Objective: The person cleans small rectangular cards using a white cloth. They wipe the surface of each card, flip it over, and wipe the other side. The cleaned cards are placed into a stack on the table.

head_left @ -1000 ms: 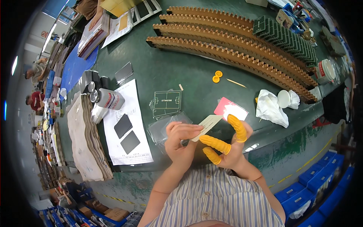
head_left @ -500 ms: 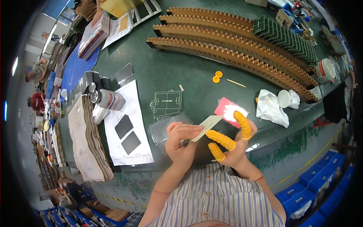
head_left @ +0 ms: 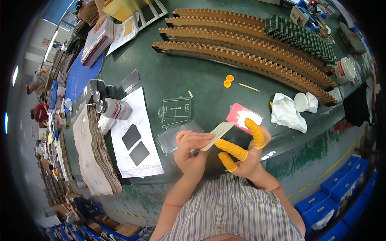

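A thin cream-coloured rectangular plate [head_left: 220,134] is pinched in my left hand [head_left: 192,150], tilted above the table's near edge. Three yellow finger cots cover fingers of my right hand [head_left: 248,158]. Those fingers are spread with nothing between them, one tip right beside the plate's lower edge; I cannot tell whether it touches. Just beyond my right hand lies a pink sheet with a white patch [head_left: 243,119]. Left of the plate is a small stack of green plates with white line markings [head_left: 177,109]. Clear flat sheets [head_left: 171,138] lie partly under my left hand.
Long brown slotted racks [head_left: 241,60] stretch across the back, one holding several green plates [head_left: 299,38]. Yellow finger cots [head_left: 228,81] and a wooden stick [head_left: 248,86] lie mid-table. White crumpled cloth [head_left: 287,114] is rightward. Leftward are a bottle [head_left: 114,108] and dark plates on paper [head_left: 138,153].
The whole view has shifted slightly. My left hand keeps its hold on the cream plate, and my right hand stays spread beside it with hardly any movement.
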`<state>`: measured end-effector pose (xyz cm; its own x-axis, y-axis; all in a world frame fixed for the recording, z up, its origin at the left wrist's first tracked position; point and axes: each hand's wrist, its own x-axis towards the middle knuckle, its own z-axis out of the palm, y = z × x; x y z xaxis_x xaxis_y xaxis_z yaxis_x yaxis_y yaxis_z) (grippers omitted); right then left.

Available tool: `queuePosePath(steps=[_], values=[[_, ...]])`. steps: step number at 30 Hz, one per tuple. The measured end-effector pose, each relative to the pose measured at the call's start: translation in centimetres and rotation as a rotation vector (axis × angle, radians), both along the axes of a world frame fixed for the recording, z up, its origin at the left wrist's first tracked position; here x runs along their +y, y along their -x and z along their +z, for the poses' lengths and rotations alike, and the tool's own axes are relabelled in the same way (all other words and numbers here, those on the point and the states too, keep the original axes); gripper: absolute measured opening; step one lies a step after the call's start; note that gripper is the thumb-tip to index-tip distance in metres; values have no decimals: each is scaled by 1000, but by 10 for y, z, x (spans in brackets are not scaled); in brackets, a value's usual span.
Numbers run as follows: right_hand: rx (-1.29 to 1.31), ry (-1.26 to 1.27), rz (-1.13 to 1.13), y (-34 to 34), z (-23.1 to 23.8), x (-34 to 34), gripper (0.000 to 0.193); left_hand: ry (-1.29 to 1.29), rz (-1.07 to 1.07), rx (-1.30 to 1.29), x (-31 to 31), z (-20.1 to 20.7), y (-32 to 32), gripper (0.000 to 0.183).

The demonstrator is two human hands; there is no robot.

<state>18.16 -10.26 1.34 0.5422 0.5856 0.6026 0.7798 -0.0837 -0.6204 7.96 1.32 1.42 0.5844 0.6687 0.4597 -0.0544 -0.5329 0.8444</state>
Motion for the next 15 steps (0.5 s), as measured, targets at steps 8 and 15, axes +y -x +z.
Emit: queuePosePath(steps=[8,15], values=[[27,1,-26,2,-3,0,28,38,16,-19,-1,-2,0,18],[2,37,-106,0,-5,-2,26,7,22,-6,0,-3,1,20]])
